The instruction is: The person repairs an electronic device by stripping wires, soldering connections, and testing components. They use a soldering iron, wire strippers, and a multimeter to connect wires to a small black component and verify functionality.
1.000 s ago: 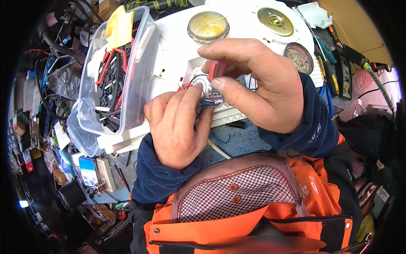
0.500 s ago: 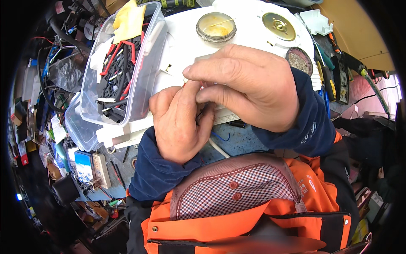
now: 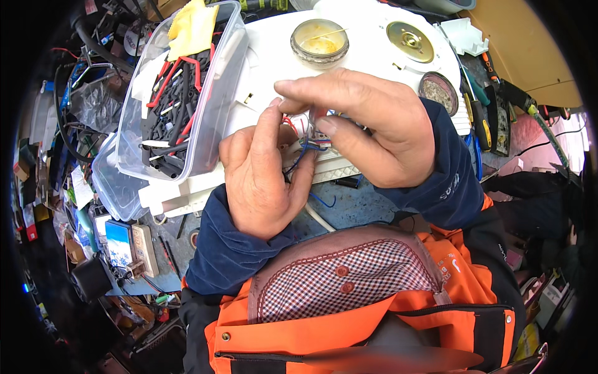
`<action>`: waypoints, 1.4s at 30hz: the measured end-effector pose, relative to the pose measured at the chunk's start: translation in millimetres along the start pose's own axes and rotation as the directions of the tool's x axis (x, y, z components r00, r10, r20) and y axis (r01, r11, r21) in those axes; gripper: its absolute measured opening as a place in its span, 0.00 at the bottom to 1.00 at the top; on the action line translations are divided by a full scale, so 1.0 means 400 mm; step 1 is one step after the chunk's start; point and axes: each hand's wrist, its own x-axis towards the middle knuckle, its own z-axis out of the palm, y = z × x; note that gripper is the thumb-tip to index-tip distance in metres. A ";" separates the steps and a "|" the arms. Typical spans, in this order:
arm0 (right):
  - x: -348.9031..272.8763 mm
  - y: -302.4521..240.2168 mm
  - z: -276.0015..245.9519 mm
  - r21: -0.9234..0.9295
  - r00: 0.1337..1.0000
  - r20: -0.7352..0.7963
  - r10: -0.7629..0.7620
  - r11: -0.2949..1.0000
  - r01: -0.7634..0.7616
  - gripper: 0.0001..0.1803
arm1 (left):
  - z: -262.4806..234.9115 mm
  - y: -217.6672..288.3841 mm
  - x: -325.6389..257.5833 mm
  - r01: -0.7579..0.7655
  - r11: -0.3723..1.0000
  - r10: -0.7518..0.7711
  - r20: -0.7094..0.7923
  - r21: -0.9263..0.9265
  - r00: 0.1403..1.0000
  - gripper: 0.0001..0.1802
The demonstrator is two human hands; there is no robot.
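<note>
My left hand (image 3: 260,181) is over the near edge of a white plastic housing (image 3: 268,47). Its fingers and thumb close round a small part with thin blue wires (image 3: 305,148); its fingers hide much of that part. Thin red wires (image 3: 290,123) rise beside the left fingertips. Arched above the same wires, my right hand (image 3: 380,124) has its thumb apart from its outstretched fingers. Its thumb tip is close to a small clear and reddish piece (image 3: 317,115), and I cannot tell whether they touch.
A clear plastic box (image 3: 215,118) of black and red tubing stands at left under a yellow cloth (image 3: 192,28). On the housing are a round glass jar (image 3: 319,57) with a small stick, a gold metal disc (image 3: 410,42) and a round tin (image 3: 439,93). Screwdrivers (image 3: 479,121) lie at right.
My right thumb has moved away from the fingers, so the gap between the hands has widened. Red and blue wires now show there. My left hand has stayed nearly in place.
</note>
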 end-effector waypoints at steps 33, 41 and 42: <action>-0.011 -0.003 0.005 0.027 0.997 -0.051 0.058 0.998 -0.057 0.28 | 0.013 -0.001 -0.020 0.079 0.995 -0.078 0.008 -0.054 0.997 0.54; -0.023 -0.004 -0.002 0.083 0.986 -0.051 0.159 0.985 -0.154 0.30 | 0.009 0.000 -0.022 0.090 0.994 -0.088 0.036 -0.064 0.996 0.54; -0.028 -0.008 0.005 0.158 0.978 -0.076 0.196 0.971 -0.182 0.31 | 0.009 0.000 -0.022 0.091 0.993 -0.089 0.041 -0.069 0.995 0.54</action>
